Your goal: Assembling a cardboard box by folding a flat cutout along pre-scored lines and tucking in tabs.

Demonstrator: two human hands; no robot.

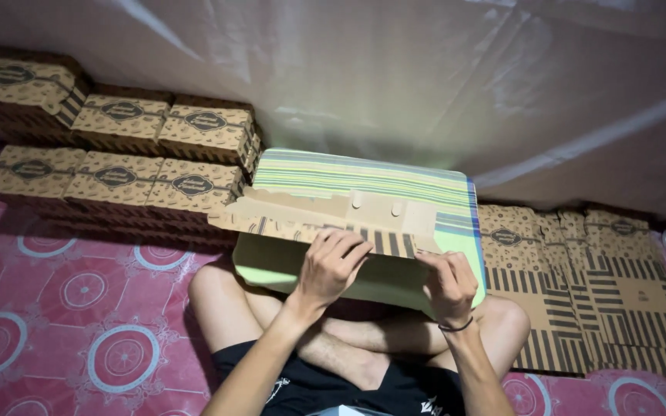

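Observation:
A flat brown cardboard box blank (325,212) with striped edges lies across a green striped cushion (364,181) resting on my crossed legs. My left hand (331,266) presses its fingers over the near striped edge of the blank, near the middle. My right hand (447,283), with a dark band at the wrist, grips the same edge further right. Both hands bend the near flap.
Stacks of folded brown boxes (117,139) stand in rows at the back left against a white wall. A pile of flat box blanks (580,285) lies on the floor at the right. The floor covering (63,308) is pink with circle patterns.

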